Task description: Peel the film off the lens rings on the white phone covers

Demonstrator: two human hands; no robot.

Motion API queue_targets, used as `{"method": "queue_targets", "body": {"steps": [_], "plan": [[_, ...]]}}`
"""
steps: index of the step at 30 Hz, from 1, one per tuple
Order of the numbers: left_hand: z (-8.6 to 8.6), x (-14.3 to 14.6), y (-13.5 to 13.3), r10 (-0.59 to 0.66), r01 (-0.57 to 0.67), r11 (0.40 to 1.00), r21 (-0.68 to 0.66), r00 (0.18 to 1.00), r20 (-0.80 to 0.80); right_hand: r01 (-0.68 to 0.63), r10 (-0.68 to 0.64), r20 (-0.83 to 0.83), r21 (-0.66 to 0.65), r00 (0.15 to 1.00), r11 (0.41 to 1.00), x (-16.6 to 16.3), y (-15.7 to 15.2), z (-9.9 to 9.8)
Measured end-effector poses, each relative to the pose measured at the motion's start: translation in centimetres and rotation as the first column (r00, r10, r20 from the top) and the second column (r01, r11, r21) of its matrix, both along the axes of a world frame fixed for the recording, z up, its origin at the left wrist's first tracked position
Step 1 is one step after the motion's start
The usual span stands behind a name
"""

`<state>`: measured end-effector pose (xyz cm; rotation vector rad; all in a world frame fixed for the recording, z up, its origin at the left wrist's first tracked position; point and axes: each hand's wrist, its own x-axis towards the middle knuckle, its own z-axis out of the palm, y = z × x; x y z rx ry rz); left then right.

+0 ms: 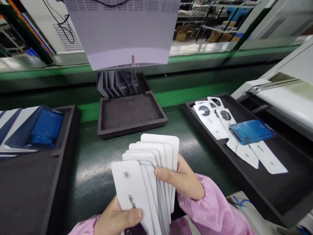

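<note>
A fanned stack of white phone back panels (133, 187) is held between my two hands at the lower middle. The front panel carries a small round mark, dark script and a dark area near its lower end. My left hand (116, 217) grips the lower left of the stack, its thumb lying across the front panel. On the right side my right hand (182, 179) is closed around the panels, with its thumb pressed on their edges. The fingers behind the stack are mostly hidden.
A dark foam tray (132, 129) ahead holds upright dark panels (117, 84). The left tray (55, 182) has overlapping white and blue panels (45, 127). In the right tray (274, 199) lie loose white panels (210, 122) and a blue film-like piece (253, 130). A white board (127, 36) hangs above.
</note>
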<state>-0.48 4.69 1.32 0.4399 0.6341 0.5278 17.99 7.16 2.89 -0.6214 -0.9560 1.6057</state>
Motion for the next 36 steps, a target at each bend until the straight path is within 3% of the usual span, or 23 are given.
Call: {"method": "queue_targets", "body": {"steps": [8,13,23,28,36], "plan": [[-0.1,-0.7,-0.7,0.065,-0.066,0.998,0.003,0.977,-0.204,-0.031,0.02,-0.098,-0.115,0.995,0.993,-0.1,0.4,-1.4],[-0.2,-0.8,-1.1,0.142,-0.12,0.989,0.09,0.939,-0.313,-0.035,0.023,-0.105,-0.114,0.994,0.993,-0.1,0.4,-1.5],[0.2,-0.8,-1.1,0.157,-0.076,0.979,0.188,0.872,-0.464,-0.07,0.064,-0.056,-0.11,0.996,0.992,0.0,0.4,-1.1],[-0.1,-0.9,-1.1,0.171,-0.095,0.978,0.184,0.874,-0.455,-0.024,0.014,-0.066,-0.152,0.998,0.988,-0.3,0.6,-1.6],[-0.1,-1.0,-0.5,0.089,-0.027,0.983,0.183,0.937,-0.339,-0.014,0.0,-0.066,-0.207,0.998,0.978,-0.5,0.7,-1.8]]}}
